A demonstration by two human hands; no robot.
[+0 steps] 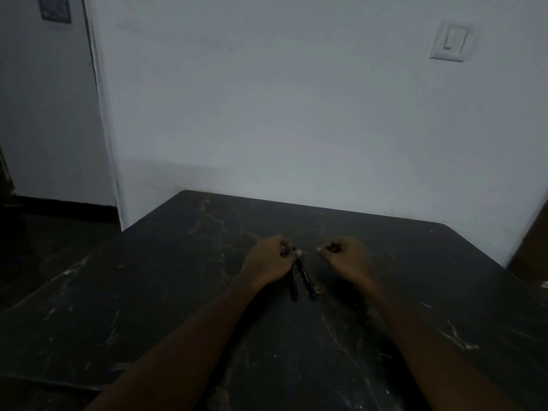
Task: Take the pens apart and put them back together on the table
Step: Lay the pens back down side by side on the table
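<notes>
- Fingers of the left hand [268, 259] curl around the far ends of two dark pens [301, 275], pinching them together, probably to keep both from rolling while one is worked on.
- Pens run side by side from that hand back toward the person, near ends splayed slightly apart; whether they rest on the table [148, 292] or hang just above it is unclear in the dim light.
- Right hand [345, 256], just right of the pens and clear of them, is closed into a loose fist with thumb and forefinger pinched; it may hold a small pulled-off part, but I cannot tell.
- Judging by this, disassembly is only beginning.
</notes>
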